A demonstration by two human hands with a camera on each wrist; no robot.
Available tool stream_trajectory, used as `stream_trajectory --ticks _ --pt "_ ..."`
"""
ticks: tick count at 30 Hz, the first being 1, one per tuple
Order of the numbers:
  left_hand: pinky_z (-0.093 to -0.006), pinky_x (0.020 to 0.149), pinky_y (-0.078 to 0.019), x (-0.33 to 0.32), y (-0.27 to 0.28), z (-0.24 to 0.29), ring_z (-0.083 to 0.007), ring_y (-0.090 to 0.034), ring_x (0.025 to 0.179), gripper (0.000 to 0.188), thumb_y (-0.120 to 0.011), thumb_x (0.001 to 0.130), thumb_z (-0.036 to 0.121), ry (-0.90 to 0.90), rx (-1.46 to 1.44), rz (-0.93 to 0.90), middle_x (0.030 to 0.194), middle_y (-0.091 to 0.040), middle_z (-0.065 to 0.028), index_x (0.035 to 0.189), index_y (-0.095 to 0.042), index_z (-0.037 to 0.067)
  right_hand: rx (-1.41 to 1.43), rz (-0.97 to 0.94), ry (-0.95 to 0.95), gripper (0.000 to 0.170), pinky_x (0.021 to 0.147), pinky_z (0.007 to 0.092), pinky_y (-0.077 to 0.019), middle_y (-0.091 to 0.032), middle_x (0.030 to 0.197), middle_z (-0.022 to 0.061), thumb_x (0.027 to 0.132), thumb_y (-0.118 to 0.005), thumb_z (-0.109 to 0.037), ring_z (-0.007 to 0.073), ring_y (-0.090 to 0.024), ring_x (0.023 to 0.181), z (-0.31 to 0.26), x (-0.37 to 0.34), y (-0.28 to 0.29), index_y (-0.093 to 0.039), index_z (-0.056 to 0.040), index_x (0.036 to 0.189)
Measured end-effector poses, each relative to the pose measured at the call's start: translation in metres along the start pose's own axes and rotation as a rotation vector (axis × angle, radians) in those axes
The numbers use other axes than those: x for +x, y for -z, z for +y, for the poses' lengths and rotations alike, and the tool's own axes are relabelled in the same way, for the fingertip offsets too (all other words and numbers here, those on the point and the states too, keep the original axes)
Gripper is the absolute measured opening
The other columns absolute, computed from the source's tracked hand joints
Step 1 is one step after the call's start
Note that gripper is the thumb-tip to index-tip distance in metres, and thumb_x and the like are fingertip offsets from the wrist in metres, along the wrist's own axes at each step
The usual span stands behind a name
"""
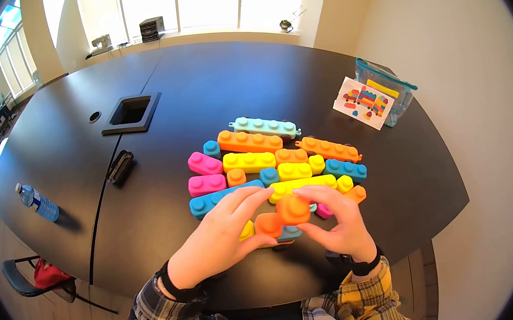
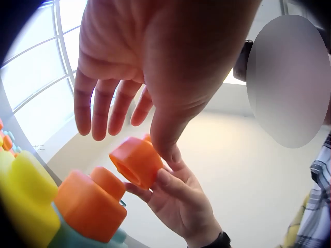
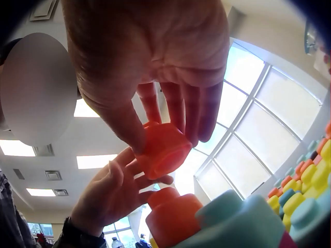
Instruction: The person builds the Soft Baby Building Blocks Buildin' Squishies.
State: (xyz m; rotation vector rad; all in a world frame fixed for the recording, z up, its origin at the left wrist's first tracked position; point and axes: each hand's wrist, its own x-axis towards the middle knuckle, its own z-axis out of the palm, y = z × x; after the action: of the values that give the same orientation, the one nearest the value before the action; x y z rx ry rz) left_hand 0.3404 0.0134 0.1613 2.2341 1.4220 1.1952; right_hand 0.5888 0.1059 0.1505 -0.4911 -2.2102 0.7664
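Observation:
In the head view my right hand [image 1: 344, 229] pinches a one-stud orange block [image 1: 293, 210] between thumb and fingers. The right wrist view shows that orange block [image 3: 163, 151] tilted, its hollow underside visible. Just below it, a second orange block [image 1: 267, 224] sits on a light blue base [image 1: 290, 233], beside a yellow block [image 1: 247, 230]. My left hand [image 1: 212, 239] is close by on the left, fingers extended. Seen from the left wrist, its thumb tip is right at the held block [image 2: 135, 163] and the other fingers hang above, holding nothing.
Several rows of coloured blocks lie ahead, including a yellow bar [image 1: 303, 187] and an orange wheeled base [image 1: 329, 148]. A picture card [image 1: 363, 103] leans on a clear pouch [image 1: 401, 98] at the far right. A water bottle [image 1: 39, 203] and a black case [image 1: 121, 168] stand left.

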Motion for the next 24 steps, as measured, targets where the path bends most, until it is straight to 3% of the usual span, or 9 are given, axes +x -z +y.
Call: stream_trajectory --ticks 4,7,9,12,19,21,22,24 --pt "-0.0444 0.104 -0.0515 -0.026 0.013 -0.015 -0.0369 -0.061 0.122 0.07 -0.092 0.078 0.025 0.079 0.053 -0.097 0.134 -0.062 -0.015 0.137 -0.061 0.004 0.064 -0.024 -0.124 0.057 0.105 0.038 -0.0533 -0.071 0.133 0.0132 0.081 -0.082 -0.001 0.0284 -0.068 0.124 0.007 -0.017 0.008 -0.066 -0.0047 0.135" --pt "-0.0446 0.101 -0.052 -0.045 0.012 -0.024 -0.0359 -0.061 0.118 0.064 -0.09 0.077 0.021 0.224 0.206 -0.214 0.126 -0.064 -0.0135 0.133 -0.063 0.004 0.072 -0.088 -0.146 0.054 0.106 0.039 -0.0524 -0.071 0.133 0.0129 0.081 -0.083 -0.001 0.0294 -0.068 0.125 0.013 -0.023 0.003 -0.067 -0.0054 0.133" --pt "-0.0443 0.097 -0.0527 -0.055 0.008 -0.03 -0.0355 -0.062 0.111 0.049 -0.086 0.079 0.015 0.285 0.227 -0.278 0.117 -0.066 -0.0115 0.123 -0.067 0.005 0.021 -0.113 -0.092 0.051 0.105 0.0396 -0.0529 -0.07 0.134 0.0125 0.083 -0.083 -0.002 0.0315 -0.068 0.124 0.019 -0.026 -0.003 -0.069 -0.0069 0.132" --pt "-0.0441 0.096 -0.053 -0.06 0.001 -0.038 -0.035 -0.062 0.109 0.036 -0.081 0.082 0.011 0.267 0.228 -0.236 0.112 -0.067 -0.0103 0.116 -0.069 0.005 0.045 -0.099 -0.095 0.05 0.105 0.0402 -0.053 -0.07 0.134 0.0125 0.084 -0.084 -0.003 0.0332 -0.068 0.122 0.028 -0.03 -0.009 -0.069 -0.0083 0.131" --pt "-0.043 0.095 -0.0533 -0.06 0.001 -0.044 -0.0345 -0.062 0.107 0.035 -0.081 0.083 0.011 0.239 0.228 -0.241 0.111 -0.066 -0.0104 0.115 -0.069 0.005 0.05 -0.085 -0.081 0.051 0.103 0.0402 -0.0544 -0.069 0.134 0.013 0.084 -0.084 -0.005 0.033 -0.069 0.121 0.03 -0.035 -0.012 -0.068 -0.0069 0.133" --pt "-0.0431 0.095 -0.0528 -0.058 0.002 -0.046 -0.0349 -0.062 0.106 0.037 -0.082 0.081 0.012 0.252 0.189 -0.245 0.111 -0.066 -0.0103 0.114 -0.068 0.005 0.172 -0.096 -0.334 0.052 0.103 0.0403 -0.0549 -0.07 0.133 0.0131 0.085 -0.085 -0.007 0.0335 -0.069 0.12 0.03 -0.038 -0.014 -0.066 -0.0048 0.134" --pt "-0.0431 0.095 -0.0528 -0.057 0.0 -0.05 -0.0349 -0.062 0.106 0.037 -0.082 0.081 0.012 0.253 0.191 -0.243 0.111 -0.066 -0.0103 0.114 -0.068 0.005 0.173 -0.098 -0.332 0.052 0.103 0.0403 -0.0549 -0.07 0.133 0.0131 0.085 -0.085 -0.007 0.0335 -0.069 0.12 0.032 -0.037 -0.014 -0.066 -0.0048 0.134" --pt "-0.0437 0.095 -0.0519 -0.056 -0.01 -0.062 -0.0353 -0.061 0.108 0.04 -0.084 0.078 0.014 0.241 0.169 -0.307 0.11 -0.066 -0.0111 0.114 -0.067 0.006 0.13 -0.295 -0.445 0.052 0.101 0.0399 -0.0552 -0.071 0.13 0.0141 0.086 -0.085 -0.01 0.0327 -0.07 0.117 0.038 -0.037 -0.014 -0.065 -0.0027 0.133"
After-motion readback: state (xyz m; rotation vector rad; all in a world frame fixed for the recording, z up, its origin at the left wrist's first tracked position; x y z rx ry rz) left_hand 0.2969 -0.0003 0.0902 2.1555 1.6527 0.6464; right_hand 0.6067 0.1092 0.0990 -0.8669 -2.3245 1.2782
